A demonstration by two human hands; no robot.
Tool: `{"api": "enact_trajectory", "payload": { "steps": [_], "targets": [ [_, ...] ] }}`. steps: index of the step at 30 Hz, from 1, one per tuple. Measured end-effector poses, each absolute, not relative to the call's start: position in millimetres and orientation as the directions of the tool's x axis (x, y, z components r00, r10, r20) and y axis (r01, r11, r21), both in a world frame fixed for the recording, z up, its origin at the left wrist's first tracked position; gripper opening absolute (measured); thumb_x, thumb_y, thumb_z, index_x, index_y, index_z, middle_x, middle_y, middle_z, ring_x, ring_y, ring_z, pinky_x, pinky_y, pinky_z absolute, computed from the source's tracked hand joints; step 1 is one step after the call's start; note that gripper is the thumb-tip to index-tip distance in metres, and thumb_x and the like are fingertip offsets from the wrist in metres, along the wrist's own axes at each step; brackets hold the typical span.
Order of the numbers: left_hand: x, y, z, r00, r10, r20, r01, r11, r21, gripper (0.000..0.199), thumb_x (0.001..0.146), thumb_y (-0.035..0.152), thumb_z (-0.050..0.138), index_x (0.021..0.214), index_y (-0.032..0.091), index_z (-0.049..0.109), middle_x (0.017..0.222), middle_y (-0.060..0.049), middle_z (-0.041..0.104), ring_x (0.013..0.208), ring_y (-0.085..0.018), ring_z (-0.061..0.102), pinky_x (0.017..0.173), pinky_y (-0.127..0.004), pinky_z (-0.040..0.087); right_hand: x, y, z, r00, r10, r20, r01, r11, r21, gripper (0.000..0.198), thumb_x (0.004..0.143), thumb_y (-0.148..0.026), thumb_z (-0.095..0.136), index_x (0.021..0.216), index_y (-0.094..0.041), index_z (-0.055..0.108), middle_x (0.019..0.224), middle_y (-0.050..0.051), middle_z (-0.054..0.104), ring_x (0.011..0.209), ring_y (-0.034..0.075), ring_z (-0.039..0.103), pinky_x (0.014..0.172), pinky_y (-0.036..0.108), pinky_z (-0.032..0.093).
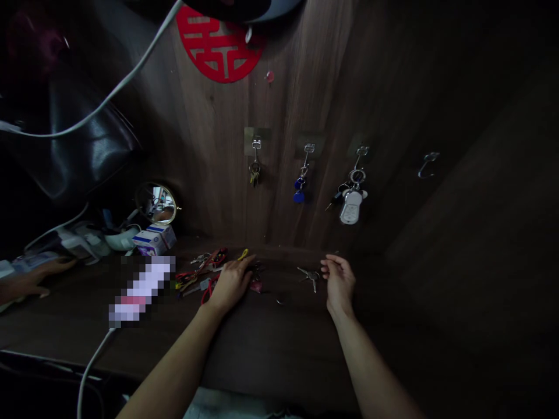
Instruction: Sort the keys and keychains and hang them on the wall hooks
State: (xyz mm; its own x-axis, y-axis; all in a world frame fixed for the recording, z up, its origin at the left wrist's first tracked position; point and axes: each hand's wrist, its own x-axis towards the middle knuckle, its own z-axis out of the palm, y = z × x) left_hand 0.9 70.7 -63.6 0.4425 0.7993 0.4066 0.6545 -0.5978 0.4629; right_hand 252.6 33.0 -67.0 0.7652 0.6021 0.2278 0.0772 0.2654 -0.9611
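My left hand (231,283) lies over a pile of keys (201,284) with red and yellow cords. Its fingers are stretched out, and part of the pile is hidden under it. A dark red tag (256,287) shows beside its fingers. My right hand (341,285) rests on the shelf with its fingers curled together. Right at its fingertips lies a small bunch of silver keys (311,277), fanned out. Whether anything is pinched in those fingers I cannot make out. A small shiny ring-like piece (280,302) lies between my hands.
On wall hooks hang brass keys (254,173), keys with blue tags (299,192) and a white bear-shaped fob (351,206); another hook (428,165) is bare. Leftward are a round mirror (158,203), boxes (154,240), a blurred power strip (142,291) and another person's hand (37,279).
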Motion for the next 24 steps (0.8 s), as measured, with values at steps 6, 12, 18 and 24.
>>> {"api": "enact_trajectory", "payload": {
  "steps": [6, 12, 18, 24],
  "targets": [
    [17.0, 60.3, -67.2, 0.576, 0.732, 0.365, 0.271, -0.592, 0.759, 0.070, 0.076, 0.000, 0.035, 0.140, 0.025, 0.017, 0.136, -0.008, 0.044, 0.111, -0.015, 0.056, 0.100, -0.034, 0.040, 233.9, 25.7, -63.8, 0.457, 0.742, 0.490, 0.439, 0.291, -0.850, 0.018, 0.081, -0.033, 0.049, 0.083, -0.020, 0.061, 0.075, 0.003, 0.065, 0.069, 0.016, 0.061, 0.062, 0.027, 0.046],
    [21.6, 58.5, -67.3, 0.588, 0.719, 0.369, 0.182, -0.563, 0.806, 0.070, 0.073, -0.002, 0.035, 0.137, 0.025, 0.023, 0.140, -0.008, 0.039, 0.111, -0.015, 0.056, 0.100, -0.034, 0.040, 211.7, 15.4, -60.9, -0.250, 0.811, 0.528, 0.711, 0.524, -0.469, 0.024, 0.085, -0.016, 0.043, 0.085, -0.025, 0.065, 0.086, 0.002, 0.065, 0.088, 0.018, 0.056, 0.080, 0.034, 0.043],
    [14.4, 65.1, -69.7, 0.523, 0.763, 0.380, 0.303, -0.583, 0.754, 0.061, 0.076, 0.006, 0.045, 0.134, 0.023, 0.032, 0.131, -0.008, 0.050, 0.114, -0.018, 0.053, 0.102, -0.036, 0.038, 216.9, 19.1, -70.7, -0.173, 0.875, 0.452, 0.830, 0.376, -0.412, 0.024, 0.084, -0.014, 0.045, 0.095, -0.024, 0.064, 0.095, 0.002, 0.064, 0.093, 0.018, 0.053, 0.084, 0.035, 0.041],
    [6.1, 74.1, -68.8, 0.379, 0.841, 0.387, 0.422, -0.529, 0.736, 0.048, 0.080, 0.006, 0.038, 0.126, 0.018, 0.040, 0.118, -0.008, 0.059, 0.106, -0.017, 0.057, 0.095, -0.032, 0.043, 224.1, 20.8, -74.5, -0.053, 0.898, 0.437, 0.906, 0.228, -0.357, 0.020, 0.083, -0.017, 0.047, 0.089, -0.024, 0.064, 0.096, 0.002, 0.065, 0.092, 0.020, 0.053, 0.081, 0.035, 0.037]
  ]
}}
